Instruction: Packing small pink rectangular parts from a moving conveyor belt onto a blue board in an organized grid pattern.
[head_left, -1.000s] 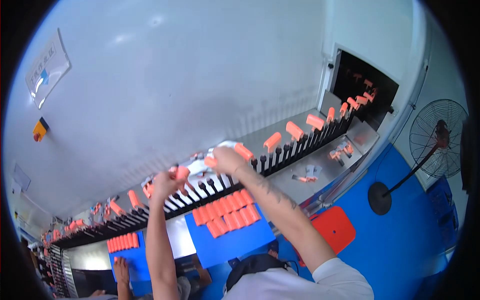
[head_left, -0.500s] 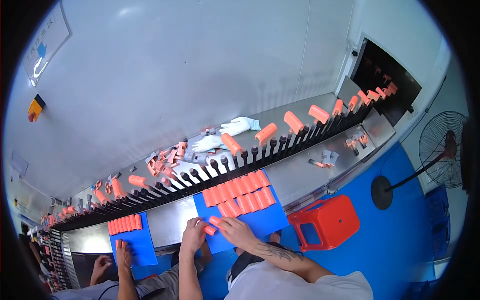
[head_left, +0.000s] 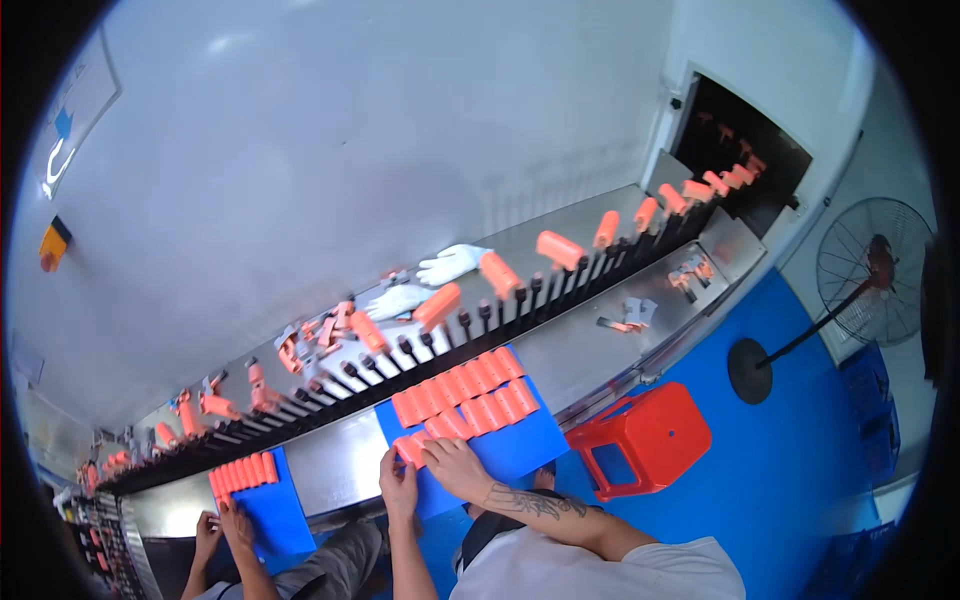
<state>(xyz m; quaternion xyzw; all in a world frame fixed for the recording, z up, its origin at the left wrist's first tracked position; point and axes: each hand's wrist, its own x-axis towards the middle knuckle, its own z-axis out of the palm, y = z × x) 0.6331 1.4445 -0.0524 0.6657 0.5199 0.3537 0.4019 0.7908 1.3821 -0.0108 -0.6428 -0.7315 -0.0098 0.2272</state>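
Note:
My left hand [head_left: 399, 486] is closed on the left end of an orange curved plastic shell [head_left: 408, 449], at the left end of the front row on a blue sheet [head_left: 530, 447]. Beside it, my right hand [head_left: 457, 470] has its fingers curled over another orange shell [head_left: 422, 440], partly hidden by the fingers. Two rows of orange shells [head_left: 462, 384] lie side by side on the sheet, just beyond my hands.
Black posts [head_left: 484, 313] carrying orange shells [head_left: 560, 249] run behind the sheet. White gloves [head_left: 450, 264] and loose scraps [head_left: 325, 332] lie beyond. A co-worker's hands [head_left: 236, 525] work at another blue sheet [head_left: 285, 505]. Right stand a red stool [head_left: 655, 440] and a fan [head_left: 868, 270].
My hands have brought the shells up against the front row. The shells on the posts have travelled left, and the view has shifted slightly. The co-worker's hands have moved toward their row.

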